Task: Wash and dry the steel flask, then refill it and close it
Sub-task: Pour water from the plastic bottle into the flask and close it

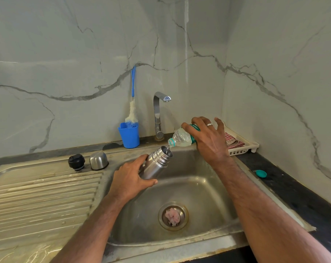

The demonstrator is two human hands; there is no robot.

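L hand [131,179] fingers curled round steel flask [156,163] body, tilted over sink [208,234]; R hand [208,137] grips plastic bottle [181,138], mouth at flask opening.

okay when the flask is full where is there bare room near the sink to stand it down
Free: the ribbed drainboard, in front of the black stopper and steel cup lid. The dark counter near the teal bottle cap is bare too. Crowded: the back corner, with the white tray and its checked cloth.
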